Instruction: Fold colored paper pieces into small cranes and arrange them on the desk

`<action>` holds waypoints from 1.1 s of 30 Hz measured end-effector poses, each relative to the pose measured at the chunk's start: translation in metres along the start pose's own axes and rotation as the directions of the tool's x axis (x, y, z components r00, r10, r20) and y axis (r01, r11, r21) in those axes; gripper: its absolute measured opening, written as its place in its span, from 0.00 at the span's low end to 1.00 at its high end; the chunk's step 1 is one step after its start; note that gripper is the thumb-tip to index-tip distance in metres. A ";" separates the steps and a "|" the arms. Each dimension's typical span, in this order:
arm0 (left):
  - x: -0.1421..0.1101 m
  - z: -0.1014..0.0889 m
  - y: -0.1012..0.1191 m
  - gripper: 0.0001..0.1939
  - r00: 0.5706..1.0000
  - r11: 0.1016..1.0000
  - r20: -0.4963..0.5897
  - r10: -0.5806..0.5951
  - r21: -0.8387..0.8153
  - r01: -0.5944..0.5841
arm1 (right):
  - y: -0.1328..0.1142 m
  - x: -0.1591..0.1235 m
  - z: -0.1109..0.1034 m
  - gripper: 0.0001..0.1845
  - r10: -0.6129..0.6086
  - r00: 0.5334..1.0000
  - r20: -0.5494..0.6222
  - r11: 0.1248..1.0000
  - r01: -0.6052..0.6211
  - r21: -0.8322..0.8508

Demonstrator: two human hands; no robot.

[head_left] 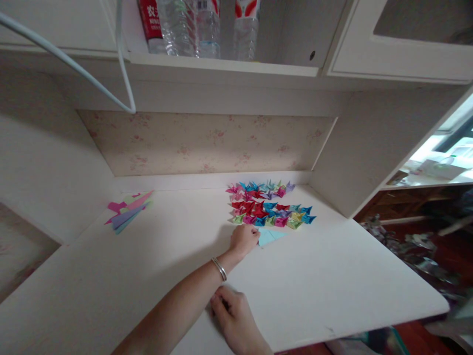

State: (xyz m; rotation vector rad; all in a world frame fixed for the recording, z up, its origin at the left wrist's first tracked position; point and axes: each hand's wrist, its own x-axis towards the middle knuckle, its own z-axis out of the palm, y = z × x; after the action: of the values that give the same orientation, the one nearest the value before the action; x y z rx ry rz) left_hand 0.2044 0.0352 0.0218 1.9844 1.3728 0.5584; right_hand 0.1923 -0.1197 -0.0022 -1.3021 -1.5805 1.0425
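My left hand point(244, 238), with a silver bracelet on its wrist, reaches across the white desk. Its fingers are closed at the left edge of a flat, creased piece of light blue paper point(271, 236), and seem to pinch it. Just behind that hand lie rows of small folded paper cranes point(271, 212) in red, blue, pink, green, yellow and purple. My right hand point(236, 318) rests on the desk nearer to me, beside the left forearm. Its fingers are curled in, with no object visible in them.
Loose coloured paper pieces point(129, 209) lie at the desk's back left. Above, a shelf point(225, 66) holds several plastic bottles point(246, 32), and a white bent rod point(125, 74) hangs at upper left. Side panels enclose the desk point(332, 281), whose rounded corner is at right.
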 end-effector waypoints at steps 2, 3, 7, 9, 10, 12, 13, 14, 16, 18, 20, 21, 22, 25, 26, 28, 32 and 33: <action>0.000 -0.002 0.001 0.12 1.000 1.000 -0.023 0.019 0.025 -0.019 | 0.000 -0.001 0.000 0.16 -0.005 1.000 0.006 1.000 0.005 -0.009; 0.000 -0.003 0.001 0.12 0.999 0.999 -0.035 0.034 0.027 -0.033 | 0.000 -0.001 0.000 0.16 -0.003 1.000 0.006 1.000 0.003 -0.011; 0.000 -0.014 -0.004 0.13 0.992 0.996 -0.092 0.083 -0.014 -0.085 | 0.000 -0.001 0.000 0.16 0.005 1.000 0.005 1.000 -0.005 -0.022; -0.004 -0.025 -0.014 0.14 0.988 0.995 -0.128 0.081 -0.050 -0.088 | -0.001 -0.001 0.000 0.17 0.016 1.000 0.007 0.999 -0.016 -0.034; -0.007 -0.032 -0.020 0.15 0.986 0.994 -0.146 0.074 -0.069 -0.085 | -0.001 -0.001 -0.001 0.18 0.021 1.000 0.008 0.999 -0.021 -0.041; -0.015 -0.048 -0.038 0.17 0.982 0.992 -0.182 0.052 -0.106 -0.072 | -0.002 0.000 -0.001 0.18 0.027 1.000 0.011 0.998 -0.026 -0.055; -0.021 -0.056 -0.048 0.18 0.979 0.990 -0.200 0.035 -0.124 -0.060 | -0.003 0.000 0.000 0.18 0.029 0.999 0.013 0.998 -0.029 -0.059; -0.027 -0.065 -0.060 0.18 0.976 0.989 -0.216 0.014 -0.140 -0.045 | -0.003 0.000 0.001 0.18 0.034 0.999 0.015 0.998 -0.033 -0.059; -0.042 -0.081 -0.084 0.19 0.967 0.987 -0.252 -0.034 -0.161 -0.008 | -0.002 0.001 0.004 0.18 0.047 0.998 0.029 0.998 -0.046 -0.049; -0.058 -0.095 -0.109 0.19 0.956 0.983 -0.284 -0.074 -0.180 0.022 | -0.001 0.004 0.006 0.18 0.079 0.995 0.056 0.997 -0.078 -0.029; -0.076 -0.108 -0.133 0.18 0.945 0.972 -0.308 -0.113 -0.232 0.041 | 0.002 0.011 0.008 0.17 0.134 0.985 0.108 0.990 -0.139 0.035; -0.084 -0.113 -0.143 0.18 0.940 0.962 -0.314 -0.137 -0.270 0.050 | 0.004 0.016 0.008 0.17 0.166 0.976 0.140 0.980 -0.180 0.089; -0.092 -0.119 -0.152 0.18 0.933 0.949 -0.322 -0.163 -0.310 0.058 | 0.005 0.023 0.008 0.16 0.194 0.967 0.168 0.964 -0.220 0.150; -0.108 -0.130 -0.170 0.17 0.923 0.903 -0.309 -0.229 -0.421 0.084 | 0.002 0.053 0.008 0.14 0.207 0.960 0.189 0.930 -0.253 0.266; -0.110 -0.132 -0.172 0.17 0.925 0.888 -0.291 -0.244 -0.451 0.092 | -0.001 0.066 0.009 0.13 0.187 0.966 0.181 0.937 -0.230 0.261; -0.111 -0.134 -0.175 0.16 0.931 0.861 -0.254 -0.261 -0.497 0.106 | -0.010 0.095 0.016 0.13 0.123 0.975 0.185 0.965 -0.160 0.207; -0.106 -0.135 -0.175 0.15 0.937 0.813 -0.220 -0.271 -0.573 0.101 | -0.032 0.167 0.047 0.14 0.035 0.933 0.357 0.999 -0.034 -0.010; -0.105 -0.135 -0.175 0.15 0.933 0.797 -0.224 -0.283 -0.595 0.099 | -0.036 0.186 0.057 0.14 0.055 0.916 0.397 0.994 -0.011 -0.113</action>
State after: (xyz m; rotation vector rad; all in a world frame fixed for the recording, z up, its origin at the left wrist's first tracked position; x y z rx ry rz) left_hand -0.0372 0.0156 -0.0080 1.2813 1.3523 1.0745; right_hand 0.1031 0.0540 0.0292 -1.2429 -1.9477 1.3243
